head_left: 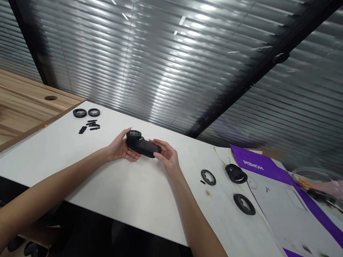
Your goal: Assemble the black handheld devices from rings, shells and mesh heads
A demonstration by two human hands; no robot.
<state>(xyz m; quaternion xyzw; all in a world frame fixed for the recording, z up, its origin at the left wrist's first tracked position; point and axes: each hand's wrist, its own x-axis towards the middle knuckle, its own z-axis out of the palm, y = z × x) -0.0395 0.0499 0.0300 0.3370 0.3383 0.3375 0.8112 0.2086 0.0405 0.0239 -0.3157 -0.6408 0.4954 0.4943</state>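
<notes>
I find the black device (144,147) over the worktop (118,192), supported at both ends. The left hand (120,148) grips its round end, thumb near the top edge and fingers curled below; the device covers part of that grasp. The right hand (169,157) pinches the opposite end between thumb and fingers, with some fingertips hidden behind the casing. The underside is out of my sight. Toward the far left corner I note dark strips (92,124), overlapping and too small to identify. At right, a clear container (312,172) is blurred, its contents indistinct.
</notes>
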